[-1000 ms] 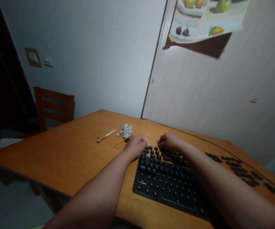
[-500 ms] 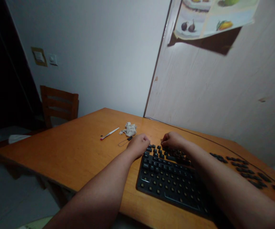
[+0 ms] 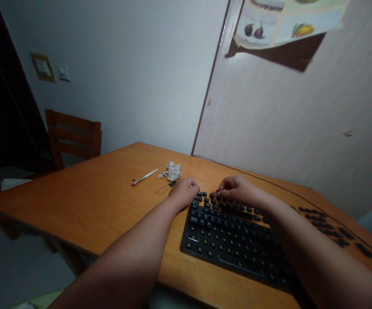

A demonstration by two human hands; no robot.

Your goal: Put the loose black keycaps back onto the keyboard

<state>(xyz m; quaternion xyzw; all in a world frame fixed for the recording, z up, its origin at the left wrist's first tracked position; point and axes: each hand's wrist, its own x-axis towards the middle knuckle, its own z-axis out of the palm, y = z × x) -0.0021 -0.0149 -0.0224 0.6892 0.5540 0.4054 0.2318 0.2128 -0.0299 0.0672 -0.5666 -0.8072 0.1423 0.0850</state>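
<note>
Keyboard part-covered, both grips unclear
The right forearm (image 3: pixel 311 249) hides the right end of the rectangular black plastic keyboard (image 3: pixel 227 244); whether the right hand (image 3: pixel 237 189) or the curled left hand (image 3: pixel 183 193) holds anything cannot be made out. Legends on the small loose black keycaps (image 3: pixel 257 218) are too small to read — and the paper sheet of painted fruit (image 3: pixel 271 28) runs off the top edge.

Keyboard (image 3: pixel 234 242) on table (image 3: pixel 108 201), near front edge. Loose keycaps (image 3: pixel 257 217) behind it, second keycap group (image 3: pixel 320 224) further right. Wad (image 3: pixel 173 171) left of keycaps, stick (image 3: pixel 147 175) left of wad.
</note>
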